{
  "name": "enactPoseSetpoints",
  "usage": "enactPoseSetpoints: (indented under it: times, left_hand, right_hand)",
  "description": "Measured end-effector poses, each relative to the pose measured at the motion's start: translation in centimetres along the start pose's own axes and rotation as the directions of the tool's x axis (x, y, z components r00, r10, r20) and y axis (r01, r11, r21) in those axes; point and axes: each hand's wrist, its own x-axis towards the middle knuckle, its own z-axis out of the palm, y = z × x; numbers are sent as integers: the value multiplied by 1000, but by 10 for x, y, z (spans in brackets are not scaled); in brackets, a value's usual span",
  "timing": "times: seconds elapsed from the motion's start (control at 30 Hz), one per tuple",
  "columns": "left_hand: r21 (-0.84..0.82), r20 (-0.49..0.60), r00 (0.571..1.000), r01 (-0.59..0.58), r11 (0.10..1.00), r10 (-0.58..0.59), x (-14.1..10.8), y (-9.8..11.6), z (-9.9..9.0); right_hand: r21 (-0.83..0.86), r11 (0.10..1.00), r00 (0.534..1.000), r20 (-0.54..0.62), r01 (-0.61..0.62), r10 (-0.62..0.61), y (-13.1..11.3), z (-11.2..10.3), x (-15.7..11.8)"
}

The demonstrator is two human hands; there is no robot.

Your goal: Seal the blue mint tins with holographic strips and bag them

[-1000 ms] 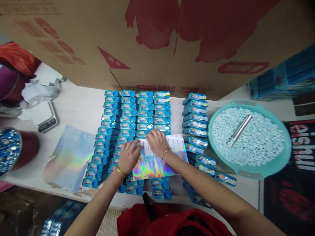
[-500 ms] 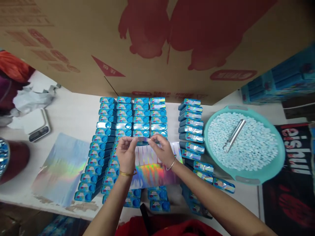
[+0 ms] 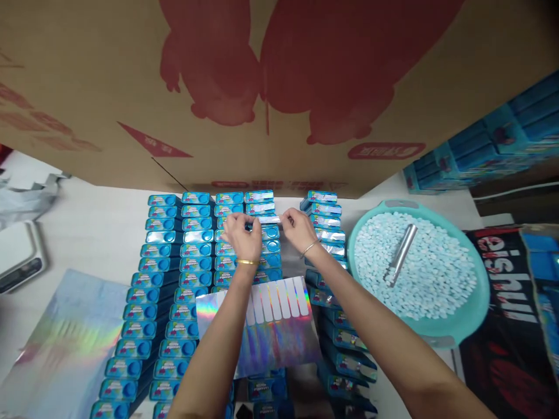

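Observation:
A narrow shiny sticker strip (image 3: pixel 268 219) is stretched level between both hands. My left hand (image 3: pixel 243 237) pinches its left end, and my right hand (image 3: pixel 299 230) has its right end between thumb and fingers. The strip lies over one of the small blue tins (image 3: pixel 267 233) in the fourth column; whether it touches that tin I cannot tell. Below the hands, a holographic sticker sheet (image 3: pixel 279 343) rests across the tins, partly hidden by my left forearm. Its upper part shows pale slots where strips have been peeled off.
A turquoise basin (image 3: pixel 474 314) of small pale blue pieces stands at the right, with a metal scoop (image 3: pixel 400 256) on top. Tins with shiny strips (image 3: pixel 327 235) form a column beside it. A large cardboard box (image 3: pixel 305 169) walls the back. Another holographic sheet (image 3: pixel 65 343) and a scale (image 3: pixel 20 253) lie left.
Both hands have moved away from me with the strip, from above the sticker sheet to the tins near the back of the fourth column. The camera view has shifted too.

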Motion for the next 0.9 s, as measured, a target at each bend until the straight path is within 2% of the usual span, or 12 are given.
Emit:
enactPoseSetpoints:
  times: [0.1,0.2,0.27,0.37,0.47,0.57,0.67,0.73,0.8,0.87,0.9]
  left_hand:
    - [86,15,1000,-16,996,15,-1,0,7]
    - [142,30,999,-24,990,20,-2,-2,10]
    - [165,24,1000,-12,986,8,0,-2,9]
    - [182,-1,998,67,981,-68,5,-3,5]
    - [179,8,991,127,976,-131,10,-3,2]
    - [177,25,987,151,973,-158,13,2,6]
    - [184,45,983,167,969,-178,14,3,3]
    - [137,116,988,88,987,-104,12,-6,-13]
    - [20,242,966,-104,994,96,8,-24,-44]
    - [-73,360,879,-307,949,312,-2,-49,-86]
    - [-55,405,839,-373,926,362,-8,-62,-108]
  right_hand:
    - [-99,995,1000,14,16,-15,5,5,5]
    - [-111,994,1000,24,5,-2,8,12,6]
    - [-41,999,999,24,-32,33,10,17,5]
    - [116,986,993,21,-122,120,12,26,-1]
    - [169,982,996,26,-88,85,13,31,-10]
    - [-5,998,992,114,56,-55,14,25,-16]
    - [-242,962,957,287,122,-49,8,9,-20]
    - [-311,942,958,286,123,-31,-2,-4,-27]
    - [-281,948,976,197,151,-98,-20,-11,-43]
    - [-185,950,963,146,251,-226,-42,-10,-68]
    - [-131,940,941,168,316,-293,-53,-4,-84]
